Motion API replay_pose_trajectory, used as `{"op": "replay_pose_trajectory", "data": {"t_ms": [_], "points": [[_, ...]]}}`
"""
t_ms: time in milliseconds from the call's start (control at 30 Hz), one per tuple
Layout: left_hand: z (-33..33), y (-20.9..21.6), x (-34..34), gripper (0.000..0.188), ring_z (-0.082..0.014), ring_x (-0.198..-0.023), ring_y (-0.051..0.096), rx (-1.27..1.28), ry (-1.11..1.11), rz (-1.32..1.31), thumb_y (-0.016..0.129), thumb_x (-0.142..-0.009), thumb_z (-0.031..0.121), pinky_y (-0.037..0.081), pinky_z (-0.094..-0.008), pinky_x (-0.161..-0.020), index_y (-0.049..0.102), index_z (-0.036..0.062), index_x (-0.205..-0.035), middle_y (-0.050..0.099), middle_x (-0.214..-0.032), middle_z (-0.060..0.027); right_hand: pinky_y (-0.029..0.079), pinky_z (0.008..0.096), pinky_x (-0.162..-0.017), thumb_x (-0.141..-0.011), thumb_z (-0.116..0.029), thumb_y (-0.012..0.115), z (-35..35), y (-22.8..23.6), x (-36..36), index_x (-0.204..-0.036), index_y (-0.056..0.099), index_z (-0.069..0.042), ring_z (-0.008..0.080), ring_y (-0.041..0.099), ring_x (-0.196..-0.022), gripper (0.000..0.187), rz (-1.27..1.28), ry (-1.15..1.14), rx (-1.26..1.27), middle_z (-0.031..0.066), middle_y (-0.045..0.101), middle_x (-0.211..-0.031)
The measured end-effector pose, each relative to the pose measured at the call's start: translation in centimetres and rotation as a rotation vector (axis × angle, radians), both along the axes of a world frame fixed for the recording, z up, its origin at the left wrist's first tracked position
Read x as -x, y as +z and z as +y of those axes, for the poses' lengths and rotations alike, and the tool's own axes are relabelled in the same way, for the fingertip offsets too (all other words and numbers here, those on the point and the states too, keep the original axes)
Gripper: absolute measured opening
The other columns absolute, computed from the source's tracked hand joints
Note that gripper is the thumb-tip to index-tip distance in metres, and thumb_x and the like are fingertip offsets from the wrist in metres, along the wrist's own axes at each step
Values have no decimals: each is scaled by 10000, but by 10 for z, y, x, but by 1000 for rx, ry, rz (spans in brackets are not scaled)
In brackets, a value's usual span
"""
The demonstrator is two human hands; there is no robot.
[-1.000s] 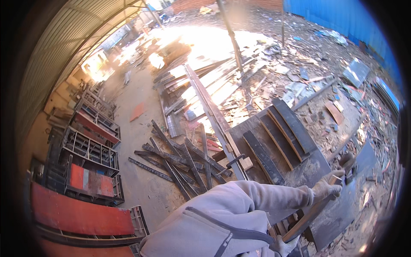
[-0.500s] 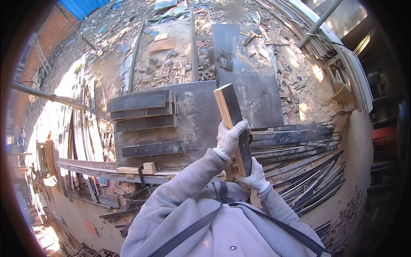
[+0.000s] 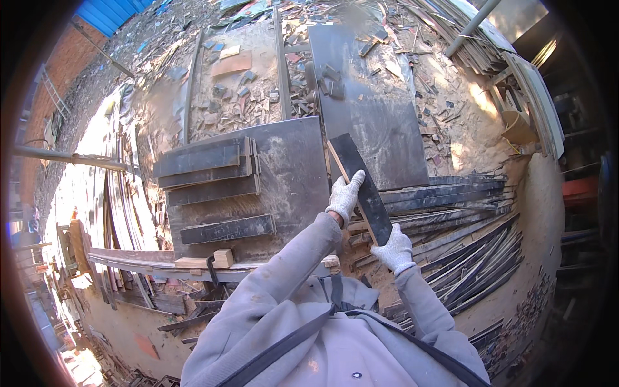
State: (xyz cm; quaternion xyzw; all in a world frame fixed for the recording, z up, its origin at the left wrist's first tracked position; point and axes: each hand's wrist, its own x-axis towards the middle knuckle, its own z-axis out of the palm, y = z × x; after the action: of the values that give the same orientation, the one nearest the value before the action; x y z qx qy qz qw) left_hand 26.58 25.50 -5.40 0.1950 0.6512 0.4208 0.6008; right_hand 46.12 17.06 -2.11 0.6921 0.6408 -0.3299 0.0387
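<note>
Between my gloved hands is a short stack of black-faced plywood strips (image 3: 358, 177) with pale layered edges, held at a slant over the table's right side. My left hand (image 3: 345, 194) is closed round its left edge near the middle, thumb on the dark face. Closed at the near end is my right hand (image 3: 393, 249), its fingers partly hidden beneath. On the dark tabletop (image 3: 290, 168) to the left lie a pile of similar plywood strips (image 3: 203, 164) and one separate strip (image 3: 227, 229) in front of it.
A wood block (image 3: 222, 258) and a dark clamp (image 3: 211, 267) sit at the table's near edge. Long dark strips (image 3: 445, 200) are stacked at right. Another dark panel (image 3: 374, 138) lies beyond, with offcuts (image 3: 222, 97) scattered on the ground. A metal pole (image 3: 71, 157) juts in at left.
The held strips have tilted so that more of the dark face shows and less of the pale edge. Both hands still grip them; the right has moved slightly up and right.
</note>
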Motion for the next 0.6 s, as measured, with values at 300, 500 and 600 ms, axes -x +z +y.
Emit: {"op": "replay_pose_trajectory", "data": {"t_ms": [300,500,600], "points": [[80,-123,13,558,-238,-1024,617,289,31,-103,651,-1022,476,469,-427,-912,662,-6,-1303,704,-1201,-101,562,487,-950,-660,-319,831,92,-21,37,-1260,519,17,438,702,-1074,755,-232,56,192,286,715,-1111],[109,-126,18,564,-251,-1060,645,284,-25,2,609,-1042,468,481,-404,-937,663,-32,-1296,716,-1223,-131,565,482,-950,-672,-332,845,121,-29,43,-1255,523,19,440,702,-1083,752,-224,60,199,292,712,-1121],[118,-136,21,561,-259,-1013,667,239,-5,37,582,-1055,465,492,-387,-924,674,-43,-1273,736,-1175,-142,565,484,-951,-667,-343,868,133,-31,49,-1232,524,17,441,701,-1083,754,-224,70,190,294,711,-1120]]}}
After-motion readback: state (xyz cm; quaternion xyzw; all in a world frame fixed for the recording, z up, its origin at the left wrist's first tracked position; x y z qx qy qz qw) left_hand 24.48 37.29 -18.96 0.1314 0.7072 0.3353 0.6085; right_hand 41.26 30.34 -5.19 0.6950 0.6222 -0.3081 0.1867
